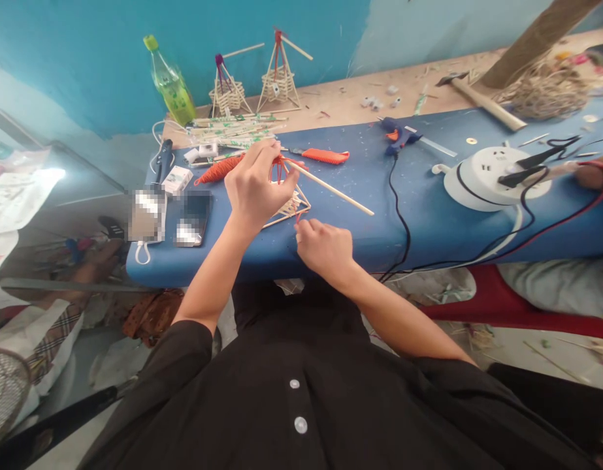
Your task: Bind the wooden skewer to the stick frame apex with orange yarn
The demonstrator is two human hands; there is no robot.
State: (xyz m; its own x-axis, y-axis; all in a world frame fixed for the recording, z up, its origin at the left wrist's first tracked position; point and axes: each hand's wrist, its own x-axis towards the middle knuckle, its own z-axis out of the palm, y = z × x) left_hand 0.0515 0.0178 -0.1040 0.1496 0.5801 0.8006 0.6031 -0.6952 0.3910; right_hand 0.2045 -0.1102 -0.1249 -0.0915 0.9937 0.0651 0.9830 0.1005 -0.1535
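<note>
My left hand (258,183) is closed around the top of a small stick frame (294,207) standing on the blue table (419,215), where red thread binds a long wooden stick (335,190) that juts out to the right. My right hand (325,247) is pinched shut at the frame's lower right corner, holding the end of the red thread (298,218). A spool of orange-red thread (219,170) lies just behind my left hand.
Two finished stick models (277,77) and a green bottle (171,83) stand at the back. Loose sticks (232,130), a red-handled cutter (323,155), a blue glue gun (395,133), a white power strip (492,177), a hammer (482,104) and a phone (193,218) lie around. Another person's hand (595,171) is at the right edge.
</note>
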